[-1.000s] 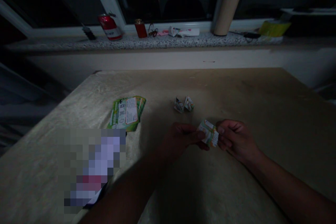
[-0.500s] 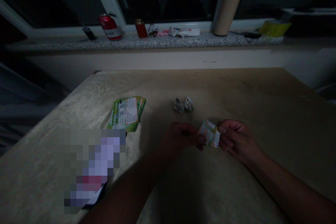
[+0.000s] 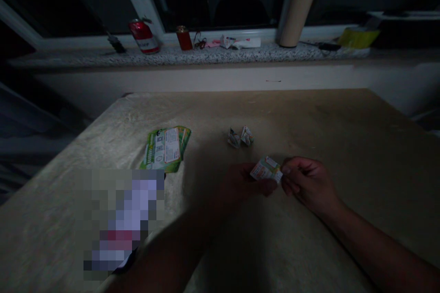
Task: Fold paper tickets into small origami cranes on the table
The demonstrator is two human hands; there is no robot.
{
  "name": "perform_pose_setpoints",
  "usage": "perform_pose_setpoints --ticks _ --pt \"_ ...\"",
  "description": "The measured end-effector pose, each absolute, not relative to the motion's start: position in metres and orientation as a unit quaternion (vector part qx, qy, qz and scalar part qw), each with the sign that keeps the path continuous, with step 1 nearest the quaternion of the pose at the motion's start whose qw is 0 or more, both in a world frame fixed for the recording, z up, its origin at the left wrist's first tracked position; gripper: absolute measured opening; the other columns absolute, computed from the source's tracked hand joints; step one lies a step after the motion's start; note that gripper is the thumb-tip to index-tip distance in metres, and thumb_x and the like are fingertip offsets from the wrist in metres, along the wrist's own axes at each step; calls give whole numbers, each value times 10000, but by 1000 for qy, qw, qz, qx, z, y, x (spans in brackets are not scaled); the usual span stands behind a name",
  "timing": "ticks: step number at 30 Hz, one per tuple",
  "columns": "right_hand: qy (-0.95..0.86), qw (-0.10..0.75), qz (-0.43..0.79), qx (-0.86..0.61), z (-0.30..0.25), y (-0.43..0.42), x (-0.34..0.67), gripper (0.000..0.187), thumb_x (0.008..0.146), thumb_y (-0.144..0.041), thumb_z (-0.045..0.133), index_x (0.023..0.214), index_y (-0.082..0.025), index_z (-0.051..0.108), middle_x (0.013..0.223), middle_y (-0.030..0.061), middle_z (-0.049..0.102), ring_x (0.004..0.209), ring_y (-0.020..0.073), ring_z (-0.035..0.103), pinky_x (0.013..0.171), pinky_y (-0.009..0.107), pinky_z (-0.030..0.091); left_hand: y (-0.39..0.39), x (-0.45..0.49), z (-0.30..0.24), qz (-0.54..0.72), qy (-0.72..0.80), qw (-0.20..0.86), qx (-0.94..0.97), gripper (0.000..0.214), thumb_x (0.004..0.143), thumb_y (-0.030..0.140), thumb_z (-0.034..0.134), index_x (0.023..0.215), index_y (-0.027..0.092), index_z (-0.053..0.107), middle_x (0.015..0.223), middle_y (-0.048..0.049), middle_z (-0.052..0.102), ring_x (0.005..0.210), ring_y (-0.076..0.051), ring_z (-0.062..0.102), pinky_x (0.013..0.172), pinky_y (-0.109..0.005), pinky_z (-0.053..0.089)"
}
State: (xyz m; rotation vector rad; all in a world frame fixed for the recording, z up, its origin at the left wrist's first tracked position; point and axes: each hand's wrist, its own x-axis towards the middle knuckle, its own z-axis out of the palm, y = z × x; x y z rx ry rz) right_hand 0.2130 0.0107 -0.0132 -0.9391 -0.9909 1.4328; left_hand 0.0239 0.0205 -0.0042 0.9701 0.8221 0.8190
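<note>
Both my hands meet over the middle of the beige table, pinching a small printed paper slip between them. My left hand holds its lower left side with closed fingers. On the slip's right edge, my right hand grips with thumb and fingers closed. The slip is green, white and orange and lies tilted toward the left. Two small folded paper pieces sit on the table just beyond my hands.
A stack of green printed sheets lies to the left. A blurred-out item rests near my left forearm. The stone windowsill holds a red can, a red lighter, wrappers, a cardboard tube and a yellow packet.
The slip has been turned and folded over toward the left, now flatter and smaller between my fingers. Both hands stayed in place above the table.
</note>
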Motion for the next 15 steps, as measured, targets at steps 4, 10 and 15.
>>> perform_pose_setpoints --ticks 4,10,15 --pt "-462 545 564 -413 -13 7 211 270 777 -333 858 626 -163 712 407 -56 520 368 79 522 386 179 405 13 33 -6 391 388 707 444 338 689 439 868 691 126 741 633 -26 688 573 -122 612 589 -239 493" --pt "-445 551 575 -410 -16 6 210 259 794 -334 843 639 -175 710 414 -62 519 378 87 531 409 197 425 11 32 -1 398 368 723 429 308 719 407 854 740 119 746 644 -29 695 535 -126 627 558 -251 531" --pt "-445 554 559 -428 -18 8 211 269 797 -337 840 636 -172 702 408 -64 508 371 88 519 402 201 419 11 32 0 380 399 738 388 340 669 401 886 758 100 755 660 -43 719 545 -144 669 567 -260 560"
